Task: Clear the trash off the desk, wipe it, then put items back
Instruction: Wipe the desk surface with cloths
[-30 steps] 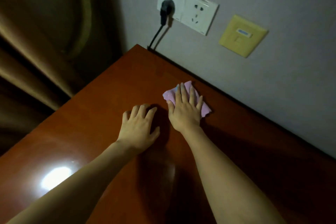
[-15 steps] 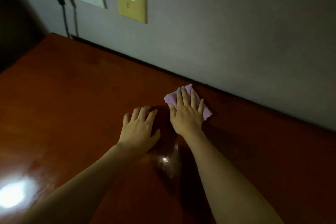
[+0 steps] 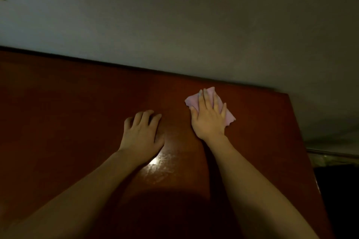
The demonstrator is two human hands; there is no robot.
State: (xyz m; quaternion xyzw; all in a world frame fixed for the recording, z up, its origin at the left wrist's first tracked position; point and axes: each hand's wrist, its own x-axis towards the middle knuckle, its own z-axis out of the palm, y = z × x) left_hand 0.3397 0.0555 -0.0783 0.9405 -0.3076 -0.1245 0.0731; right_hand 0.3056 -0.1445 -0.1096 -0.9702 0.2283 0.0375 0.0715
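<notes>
Right hand (image 3: pixel 208 120) is lying flat, fingers straight, pressing the cloth (image 3: pixel 227 116) onto the desk (image 3: pixel 77 103) near the wall. Left hand (image 3: pixel 141 136) is resting on the desk, fingers apparently slightly bent in the dim light, holding nothing.

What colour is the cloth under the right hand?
Pale pink cloth, seen in the head view.

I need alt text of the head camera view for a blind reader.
A person's right hand presses a pink cloth flat on a dark red-brown wooden desk near the grey wall. The left hand rests beside it on the desk, holding nothing.
</notes>
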